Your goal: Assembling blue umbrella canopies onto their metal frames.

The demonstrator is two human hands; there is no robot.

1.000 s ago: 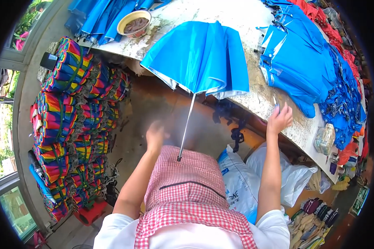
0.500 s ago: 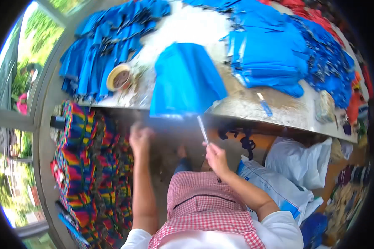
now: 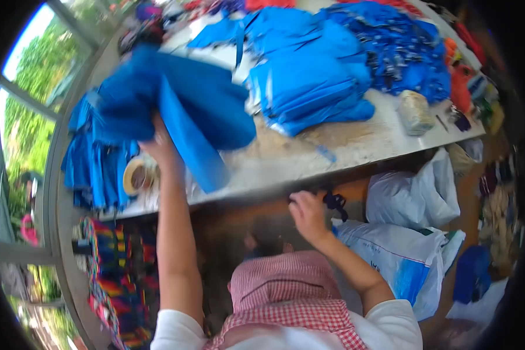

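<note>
At about half past ten in the view, our left hand [image 3: 156, 144] was up at the umbrella [image 3: 201, 96] and seemed to grasp it from below; blur and cloth hid the fingertips, so we could not tell which part they gripped. The umbrella was in the air above the table [image 3: 379, 125], its blue cloth loose, with one long fold hanging toward five o'clock. Our right hand [image 3: 309, 213], between four and five, was released: the fingers were bent, and we saw nothing in them.

For good handling, we judged that height was the first matter. The bowl [image 3: 128, 177] stood at nine o'clock, beside the pile [image 3: 102, 166], and the loose cloth could catch its rim if our wrist was too low. A firm hold and a calm swing were the safer way, because thin cloth spreads easily in the air. The free right hand could be of use for gathering the hanging fold, so that no panel became creased. It was wise also to give room to the stack [image 3: 309, 84] at one o'clock, since a wide sweep could disturb its layers. The blue tool [image 3: 326, 154], near half past two, lay well apart from the umbrella, which was good.
</note>
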